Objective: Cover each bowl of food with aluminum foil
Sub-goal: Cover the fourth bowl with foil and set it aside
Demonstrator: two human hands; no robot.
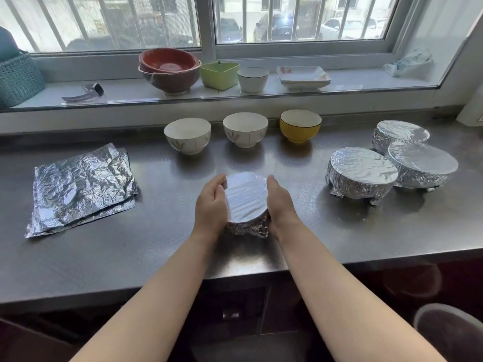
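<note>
Stretching across my view is the grey stainless-steel surface (146, 257), with a stack of crinkled aluminium foil sheets (81, 188) at its left and three foil-wrapped bowls (362, 173) at its right. Behind stand two white bowls (187, 135) and a yellow bowl (300, 125), uncovered. At centre, my left hand (211, 205) and right hand (281, 202) curl around a small foil-covered bowl (247, 199), pressing its sides.
</note>
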